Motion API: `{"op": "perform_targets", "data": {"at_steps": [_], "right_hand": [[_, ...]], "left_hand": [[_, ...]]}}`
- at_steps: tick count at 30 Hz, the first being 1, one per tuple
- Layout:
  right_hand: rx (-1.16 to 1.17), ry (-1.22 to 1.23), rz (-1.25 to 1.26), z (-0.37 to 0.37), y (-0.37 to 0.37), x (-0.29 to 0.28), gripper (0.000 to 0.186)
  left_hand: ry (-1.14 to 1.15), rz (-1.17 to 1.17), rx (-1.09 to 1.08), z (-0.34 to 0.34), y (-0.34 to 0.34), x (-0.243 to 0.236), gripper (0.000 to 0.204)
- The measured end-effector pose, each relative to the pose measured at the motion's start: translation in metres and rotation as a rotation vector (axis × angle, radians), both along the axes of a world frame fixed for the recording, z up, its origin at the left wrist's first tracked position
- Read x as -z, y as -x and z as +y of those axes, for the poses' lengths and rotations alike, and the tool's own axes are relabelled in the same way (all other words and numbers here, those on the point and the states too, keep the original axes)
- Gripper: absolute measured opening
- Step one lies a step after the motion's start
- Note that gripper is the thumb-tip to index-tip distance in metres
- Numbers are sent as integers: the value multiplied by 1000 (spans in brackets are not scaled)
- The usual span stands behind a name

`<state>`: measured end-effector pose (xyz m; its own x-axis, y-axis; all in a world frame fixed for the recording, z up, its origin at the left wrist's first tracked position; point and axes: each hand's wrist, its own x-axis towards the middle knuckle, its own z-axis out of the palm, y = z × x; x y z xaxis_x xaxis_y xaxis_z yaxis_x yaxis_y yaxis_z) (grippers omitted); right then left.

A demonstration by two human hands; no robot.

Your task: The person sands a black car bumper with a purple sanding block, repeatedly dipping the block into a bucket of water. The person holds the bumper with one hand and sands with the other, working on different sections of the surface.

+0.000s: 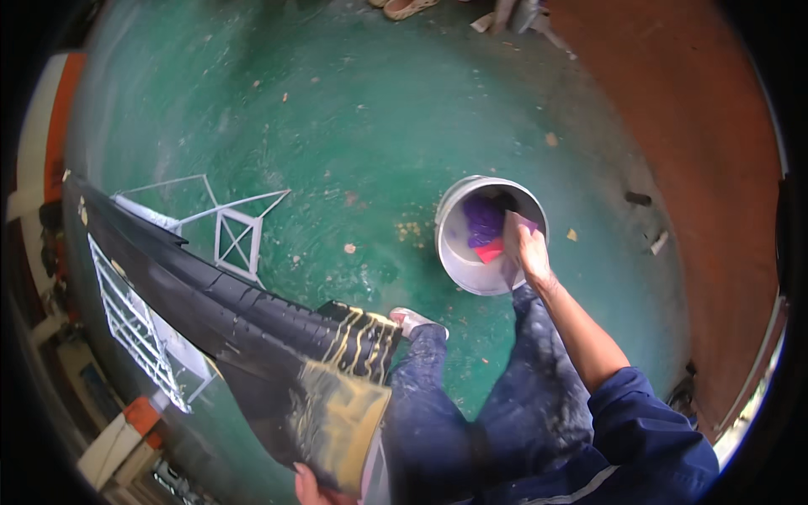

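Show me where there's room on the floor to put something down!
Open, speckled green floor lies between the white stand and the bucket, and up toward the tan shoes. It's crowded lower left, with the black panel over the stand, and in the bucket, under the right hand.

Includes one left hand [311, 488], one right hand [531, 252], one black panel [231, 316] and one thin sheet [510, 229]. Also includes one bucket [467, 271], one red piece [489, 251] and two trouser legs [543, 362].

The green floor [362, 126] carries a white bucket [463, 266], a pale metal stand [239, 244] and scattered yellowish flecks [349, 248].
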<state>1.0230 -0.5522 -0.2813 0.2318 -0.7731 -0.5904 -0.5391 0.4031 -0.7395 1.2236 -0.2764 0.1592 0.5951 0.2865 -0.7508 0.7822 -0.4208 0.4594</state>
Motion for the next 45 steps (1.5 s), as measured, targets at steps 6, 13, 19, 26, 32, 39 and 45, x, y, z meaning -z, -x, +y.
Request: {"op": "perform_targets", "data": {"at_steps": [6, 13, 19, 26, 32, 39, 45], "right_hand": [[-1093, 455, 493, 3, -22, 207, 77], [-1486, 218, 649, -38, -6, 316, 70], [-808, -117, -37, -102, 40, 341, 59], [-492, -409, -256, -57, -32, -56, 64], [-1930, 382, -600, 20, -201, -358, 74], [-2050, 877, -528, 64, -351, -325, 76], [-2169, 754, -564, 78, -383, -326, 77]], "left_hand": [[-469, -284, -197, -53, 25, 32, 57], [-458, -348, -338, -63, 46, 49, 76], [324, -424, -391, 13, 51, 57, 67], [761, -515, -722, 34, 73, 72, 64], [620, -537, -653, 14, 71, 83, 38], [404, -496, -470, -4, 66, 84, 25], [209, -244, -399, -7, 33, 52, 27]]}}
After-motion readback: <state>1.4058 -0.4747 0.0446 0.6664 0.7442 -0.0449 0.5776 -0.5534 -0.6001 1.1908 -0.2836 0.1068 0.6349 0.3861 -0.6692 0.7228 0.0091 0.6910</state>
